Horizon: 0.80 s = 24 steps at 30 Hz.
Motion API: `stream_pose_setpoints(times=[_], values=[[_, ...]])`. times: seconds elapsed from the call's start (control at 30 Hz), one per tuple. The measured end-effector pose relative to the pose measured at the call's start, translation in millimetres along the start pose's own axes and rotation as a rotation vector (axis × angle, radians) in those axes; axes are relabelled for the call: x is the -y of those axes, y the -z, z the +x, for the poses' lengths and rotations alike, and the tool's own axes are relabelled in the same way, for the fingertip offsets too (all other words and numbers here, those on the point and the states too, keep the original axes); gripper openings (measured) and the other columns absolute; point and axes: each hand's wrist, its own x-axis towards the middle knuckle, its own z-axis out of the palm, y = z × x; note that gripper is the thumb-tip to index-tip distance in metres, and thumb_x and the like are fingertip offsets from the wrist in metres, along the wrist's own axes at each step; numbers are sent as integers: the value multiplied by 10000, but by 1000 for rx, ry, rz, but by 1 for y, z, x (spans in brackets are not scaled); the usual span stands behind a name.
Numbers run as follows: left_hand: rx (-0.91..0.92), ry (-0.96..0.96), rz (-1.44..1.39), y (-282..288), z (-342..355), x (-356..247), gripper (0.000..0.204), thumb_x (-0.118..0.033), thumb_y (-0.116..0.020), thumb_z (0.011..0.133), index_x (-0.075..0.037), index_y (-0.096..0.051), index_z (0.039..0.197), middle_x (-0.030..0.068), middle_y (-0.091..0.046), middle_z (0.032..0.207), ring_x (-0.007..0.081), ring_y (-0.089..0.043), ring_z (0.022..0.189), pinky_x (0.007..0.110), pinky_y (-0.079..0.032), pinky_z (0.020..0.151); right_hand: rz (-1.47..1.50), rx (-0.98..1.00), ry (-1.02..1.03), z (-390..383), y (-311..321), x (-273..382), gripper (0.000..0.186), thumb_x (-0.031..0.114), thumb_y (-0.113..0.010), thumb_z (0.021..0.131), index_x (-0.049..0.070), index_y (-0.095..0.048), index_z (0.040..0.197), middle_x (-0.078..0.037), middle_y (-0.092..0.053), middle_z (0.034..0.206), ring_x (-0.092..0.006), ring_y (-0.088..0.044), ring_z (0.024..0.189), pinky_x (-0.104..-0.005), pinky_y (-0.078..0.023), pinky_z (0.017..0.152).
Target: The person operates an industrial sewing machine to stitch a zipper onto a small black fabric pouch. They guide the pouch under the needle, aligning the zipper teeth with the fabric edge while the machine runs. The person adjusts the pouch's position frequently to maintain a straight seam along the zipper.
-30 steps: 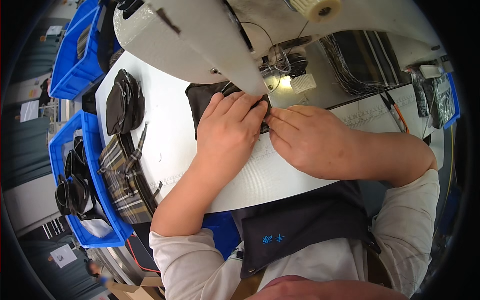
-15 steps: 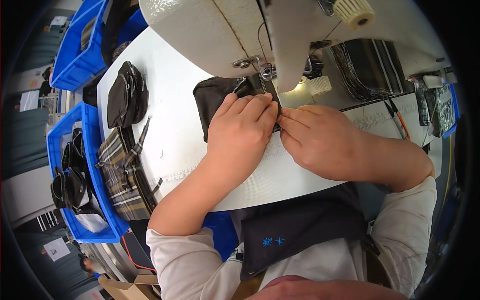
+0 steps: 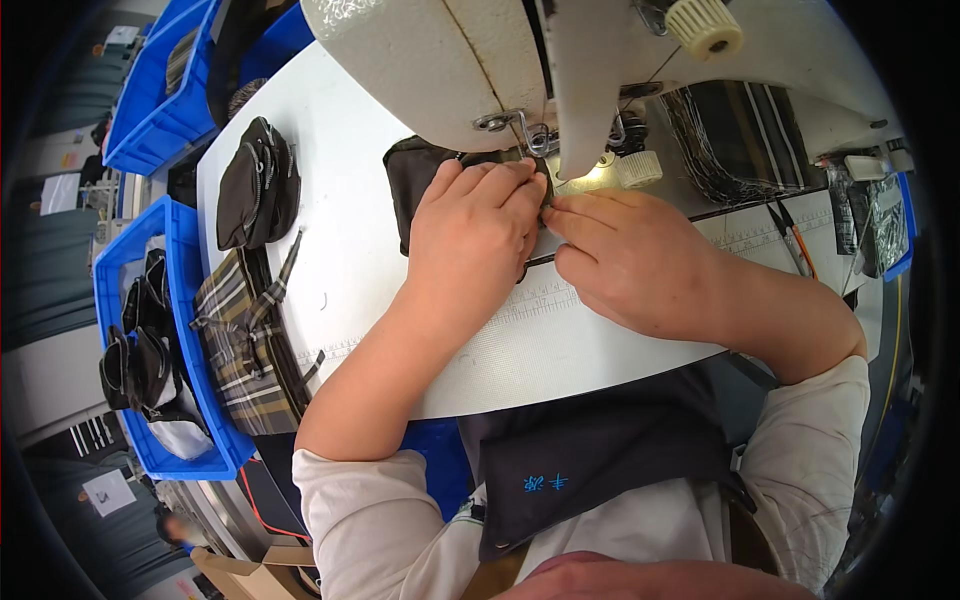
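A dark brown fabric pouch piece [image 3: 408, 185] lies under the head of a white sewing machine [image 3: 440, 70]. My left hand [image 3: 478, 220] presses down on it, fingers bent and close together, and covers much of the cloth. From the right, my right hand [image 3: 635, 262] pinches the pouch's right edge beside the presser foot. The two hands' fingertips nearly meet there. The needle area is partly hidden behind the machine head and my fingers.
Stacked dark zippered pouches [image 3: 258, 185] sit at the table's left. Plaid fabric [image 3: 245, 345] hangs by a blue bin [image 3: 215, 400] of pouches. Striped fabric panels [image 3: 745, 140] lie right of the machine, near orange-handled snips [image 3: 795, 240]. A ruler strip [image 3: 520, 312] crosses the white table.
Both hands have shifted slightly left and farther in with the pouch, whose lower edge now shows below my fingers. The zipper teeth are now mostly covered. The view has moved a little.
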Motion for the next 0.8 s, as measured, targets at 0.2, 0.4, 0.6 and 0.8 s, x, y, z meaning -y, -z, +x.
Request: stream_pose_setpoints(times=[0.2,0.4,0.6,0.8], values=[[14,7,-1,1,0,1,328,-63,-792,819,-85,-793,1147,32,-759,1172,241,-725,1018,382,-554,928,-7,-17,-12,2,-6,-2,296,75,-729,732,-39,-703,1003,-170,-713,1110,-334,-674,1107,-436,-583,941],[-20,-34,-13,0,-2,3,305,-64,-815,789,-88,-799,1093,24,-764,1138,223,-721,992,362,-558,914,-25,-13,38,1,-6,-2,314,66,-708,750,-55,-709,1040,-182,-719,1135,-334,-680,1143,-427,-580,975],[-26,-55,-27,3,-2,3,278,-65,-824,780,-89,-795,1056,5,-769,1090,214,-721,950,358,-565,881,-55,-30,40,0,-7,0,290,60,-702,767,-57,-714,1031,-192,-727,1134,-341,-695,1138,-429,-581,981],[6,-49,-30,5,-1,3,283,-62,-821,781,-88,-790,1062,8,-768,1089,212,-717,938,360,-566,885,-41,-4,8,1,-5,0,279,62,-707,781,-53,-724,1035,-184,-734,1139,-327,-695,1153,-421,-582,985]])
